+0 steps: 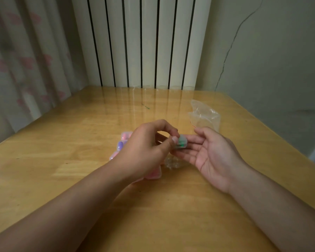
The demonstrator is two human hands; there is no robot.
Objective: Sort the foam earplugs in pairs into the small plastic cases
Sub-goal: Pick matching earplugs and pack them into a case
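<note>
Where both forearms reach in from the near edge of the desk (44,151), the hands meet above its middle over one small plastic case (180,142), lifted clear of the surface, probably so it can be closed or handled without sliding. Left hand (145,151): fingers curled, thumb and forefinger pinching the case at its near-left end. Right hand (215,157): palm up, fingers nearly straight and relaxed, the case resting across the fingertips as on a small platform. Something green, presumably a pair of earplugs, shows through the clear wall; whether the lid is fully shut cannot be told. Beneath and beyond the left hand lie further cases (123,142) holding pink and purple earplugs, grouped touching one another. Farther right, a crumpled clear plastic bag (205,115) lies apart from them.
</note>
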